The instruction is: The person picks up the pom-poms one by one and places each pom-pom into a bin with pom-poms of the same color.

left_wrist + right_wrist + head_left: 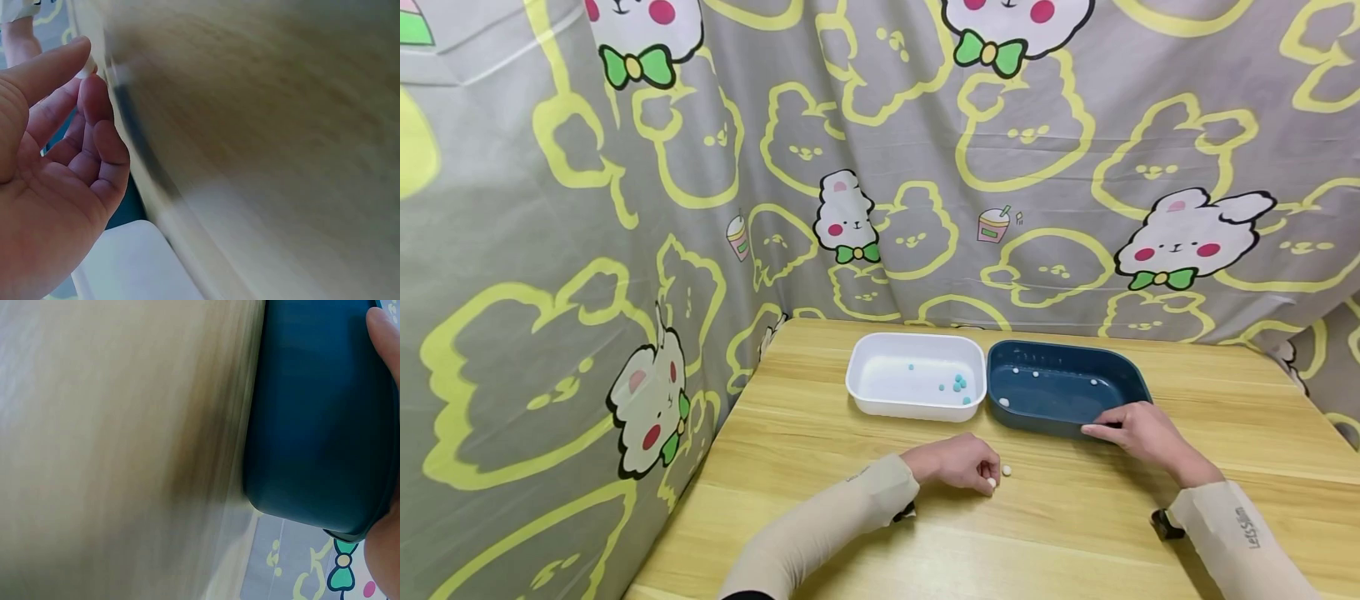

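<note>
My left hand (958,463) is low over the table in front of the two basins, fingers curled. Between its thumb and index fingertips it pinches a small white ball (88,67). Just beside those fingertips a second white ball (1006,470) lies on the wood. My right hand (1146,433) holds the near right rim of the dark blue basin (1037,423); in the right wrist view the thumb (382,331) lies at the rim, the other fingers mostly hidden. Several white balls (1036,374) lie spread inside that basin.
Left of the blue basin, side by side with it, stands a white basin (910,410) holding several small teal balls (958,385). Both rest on a wooden table (820,433). A patterned grey curtain (917,142) hangs behind and along the left.
</note>
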`<move>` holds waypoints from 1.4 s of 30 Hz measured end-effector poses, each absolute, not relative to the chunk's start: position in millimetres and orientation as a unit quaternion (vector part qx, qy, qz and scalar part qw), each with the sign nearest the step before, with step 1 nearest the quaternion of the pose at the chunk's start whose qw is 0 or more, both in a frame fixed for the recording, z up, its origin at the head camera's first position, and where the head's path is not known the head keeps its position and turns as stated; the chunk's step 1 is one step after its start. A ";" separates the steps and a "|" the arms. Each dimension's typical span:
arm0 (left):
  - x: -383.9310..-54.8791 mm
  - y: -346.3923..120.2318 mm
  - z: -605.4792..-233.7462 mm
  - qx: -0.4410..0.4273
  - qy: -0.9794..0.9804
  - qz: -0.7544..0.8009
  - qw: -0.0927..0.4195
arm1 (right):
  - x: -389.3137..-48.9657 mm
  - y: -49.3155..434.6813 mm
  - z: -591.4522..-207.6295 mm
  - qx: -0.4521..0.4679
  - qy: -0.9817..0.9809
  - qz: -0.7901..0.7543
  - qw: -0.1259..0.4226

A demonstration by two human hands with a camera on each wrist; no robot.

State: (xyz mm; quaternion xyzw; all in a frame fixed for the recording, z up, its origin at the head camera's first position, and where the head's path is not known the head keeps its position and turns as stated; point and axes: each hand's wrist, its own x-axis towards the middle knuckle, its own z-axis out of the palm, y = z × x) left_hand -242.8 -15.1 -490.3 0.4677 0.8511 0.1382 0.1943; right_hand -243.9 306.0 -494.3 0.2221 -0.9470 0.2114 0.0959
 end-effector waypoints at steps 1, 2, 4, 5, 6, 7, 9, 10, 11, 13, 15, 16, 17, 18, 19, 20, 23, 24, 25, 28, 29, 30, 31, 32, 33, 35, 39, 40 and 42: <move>-242.8 -14.8 -489.2 0.467 0.851 0.141 0.195 | -243.9 306.1 -494.3 0.223 -0.947 0.212 0.095; -242.9 -14.5 -488.1 0.465 0.850 0.148 0.198 | -243.9 306.2 -494.3 0.223 -0.947 0.213 0.094; -242.7 -13.9 -485.4 0.464 0.849 0.155 0.201 | -244.2 306.5 -494.3 0.224 -0.946 0.214 0.092; -242.6 -13.7 -483.9 0.462 0.848 0.160 0.203 | -244.2 306.5 -494.3 0.224 -0.946 0.214 0.092; -242.3 -13.5 -481.9 0.462 0.847 0.165 0.204 | -244.3 306.5 -494.4 0.224 -0.946 0.214 0.092; -242.1 -13.1 -480.3 0.460 0.847 0.169 0.205 | -244.2 306.3 -494.3 0.225 -0.946 0.215 0.092; -242.5 -12.0 -478.8 0.460 0.847 0.174 0.203 | -244.0 306.2 -494.2 0.225 -0.946 0.214 0.093; -242.8 -11.3 -478.1 0.458 0.847 0.179 0.202 | -243.8 306.0 -494.1 0.226 -0.946 0.213 0.094; -243.3 -10.6 -478.0 0.458 0.847 0.180 0.202 | -243.6 305.7 -493.9 0.227 -0.946 0.213 0.095; -244.1 -9.2 -477.0 0.458 0.847 0.183 0.198 | -243.1 305.0 -493.3 0.228 -0.944 0.215 0.098; -245.3 -7.9 -475.6 0.455 0.849 0.185 0.196 | -242.8 304.8 -492.6 0.232 -0.943 0.217 0.101; -245.9 -7.4 -474.7 0.455 0.848 0.188 0.196 | -242.7 304.6 -492.3 0.232 -0.942 0.219 0.102; -246.2 -7.1 -473.2 0.455 0.847 0.193 0.195 | -242.5 304.4 -492.0 0.232 -0.942 0.220 0.103; -246.8 -6.9 -471.6 0.455 0.847 0.195 0.193 | -242.4 304.2 -491.8 0.232 -0.942 0.221 0.103; -247.4 -6.7 -469.8 0.454 0.847 0.198 0.192 | -242.4 304.2 -491.8 0.234 -0.942 0.220 0.103; -248.2 -6.6 -468.1 0.453 0.847 0.201 0.192 | -242.3 304.2 -491.8 0.234 -0.942 0.219 0.102; -250.6 -6.2 -461.9 0.451 0.851 0.201 0.181 | -242.2 304.2 -491.9 0.234 -0.943 0.217 0.097; -251.8 -5.9 -460.7 0.450 0.853 0.199 0.177 | -242.2 304.3 -491.9 0.233 -0.943 0.217 0.095; -252.8 -5.7 -459.5 0.449 0.854 0.197 0.172 | -242.3 304.5 -492.0 0.234 -0.943 0.216 0.093; -255.6 -5.4 -456.3 0.450 0.858 0.194 0.156 | -241.5 304.4 -492.0 0.232 -0.944 0.216 0.092; -256.2 -5.4 -455.4 0.450 0.858 0.196 0.151 | -240.7 304.1 -492.2 0.232 -0.944 0.216 0.092; -256.4 -5.6 -454.1 0.451 0.858 0.196 0.146 | -240.0 303.8 -492.4 0.231 -0.944 0.216 0.094; -256.5 -5.8 -452.5 0.450 0.859 0.198 0.143 | -239.2 303.4 -492.5 0.232 -0.944 0.216 0.096; -256.6 -6.0 -451.0 0.450 0.859 0.201 0.139 | -238.4 302.9 -492.7 0.231 -0.943 0.217 0.097; -256.7 -6.2 -449.5 0.450 0.858 0.205 0.137 | -237.6 302.5 -492.8 0.232 -0.943 0.217 0.098; -256.5 -6.5 -446.5 0.452 0.857 0.209 0.131 | -235.9 301.7 -493.3 0.231 -0.943 0.219 0.099; -256.4 -7.0 -443.0 0.459 0.853 0.214 0.126 | -232.4 300.2 -494.5 0.232 -0.942 0.220 0.101; -256.5 -7.1 -442.5 0.460 0.853 0.213 0.124 | -231.5 299.9 -494.8 0.232 -0.942 0.220 0.102; -256.9 -6.9 -441.6 0.459 0.853 0.216 0.124 | -229.9 299.4 -495.4 0.232 -0.942 0.220 0.104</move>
